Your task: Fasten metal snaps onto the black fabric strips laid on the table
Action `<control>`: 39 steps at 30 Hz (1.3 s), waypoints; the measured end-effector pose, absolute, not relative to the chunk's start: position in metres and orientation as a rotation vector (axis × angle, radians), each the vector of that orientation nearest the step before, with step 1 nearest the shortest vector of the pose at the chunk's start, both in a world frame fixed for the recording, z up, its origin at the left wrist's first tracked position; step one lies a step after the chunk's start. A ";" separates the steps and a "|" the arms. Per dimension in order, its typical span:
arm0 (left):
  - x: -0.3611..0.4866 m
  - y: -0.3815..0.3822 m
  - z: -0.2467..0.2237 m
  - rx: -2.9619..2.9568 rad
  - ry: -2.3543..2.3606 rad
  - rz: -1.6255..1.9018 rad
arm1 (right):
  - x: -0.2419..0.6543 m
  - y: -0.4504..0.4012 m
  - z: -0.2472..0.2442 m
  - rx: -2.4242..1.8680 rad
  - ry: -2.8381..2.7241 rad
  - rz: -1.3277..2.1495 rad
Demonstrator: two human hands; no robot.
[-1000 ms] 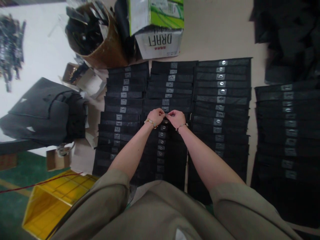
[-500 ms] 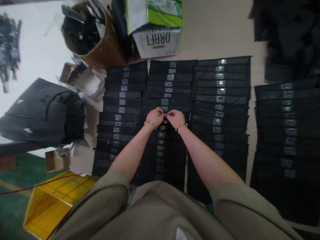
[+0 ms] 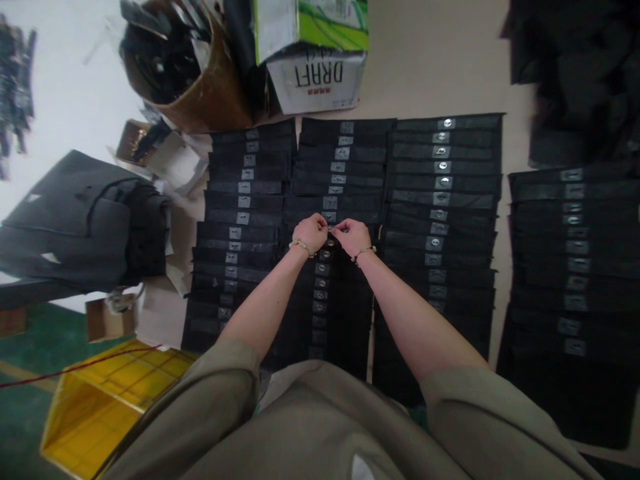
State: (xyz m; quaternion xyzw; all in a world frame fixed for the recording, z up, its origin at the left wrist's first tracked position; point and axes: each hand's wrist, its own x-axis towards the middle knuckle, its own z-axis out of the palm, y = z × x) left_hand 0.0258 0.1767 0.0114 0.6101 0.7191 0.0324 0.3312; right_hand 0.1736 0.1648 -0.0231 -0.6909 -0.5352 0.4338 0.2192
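Overlapping black fabric pieces [image 3: 345, 270] lie in a column in front of me, each bearing a small grey patch; several patches carry a round metallic piece [image 3: 323, 269]. Over one patch in this middle column, my left hand [image 3: 311, 232] and my right hand [image 3: 353, 235] meet with fingertips pinched. A tiny part shows between the two sets of fingertips, too small to name. Both hands are closed, and a beaded bracelet is on each wrist. Just above the fingers lies another grey patch [image 3: 329, 217].
More columns of black pieces lie at left [image 3: 240, 257], right [image 3: 460, 257] and far right [image 3: 600, 280]. A brown round bin [image 3: 215, 100], a DRAFT carton [image 3: 317, 83] and a small open box [image 3: 133, 140] stand at the back. Dark fabric [image 3: 65, 227] is piled left, above a yellow crate [image 3: 95, 427].
Both hands stay pinched at the same patch, with only slight finger movement. The camera view has shifted a little.
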 end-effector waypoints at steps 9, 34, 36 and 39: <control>0.027 0.178 0.009 1.607 1.884 0.098 | 0.169 0.169 -0.026 -1.931 -1.384 1.222; 0.021 0.182 0.015 1.600 1.754 0.456 | 0.178 0.161 -0.013 -1.505 -0.864 1.589; 0.019 0.185 0.011 1.547 1.814 0.490 | 0.177 0.165 -0.015 -1.565 -0.783 1.576; 0.020 0.189 0.008 1.526 1.845 0.495 | 0.176 0.174 -0.015 -1.642 -0.703 1.573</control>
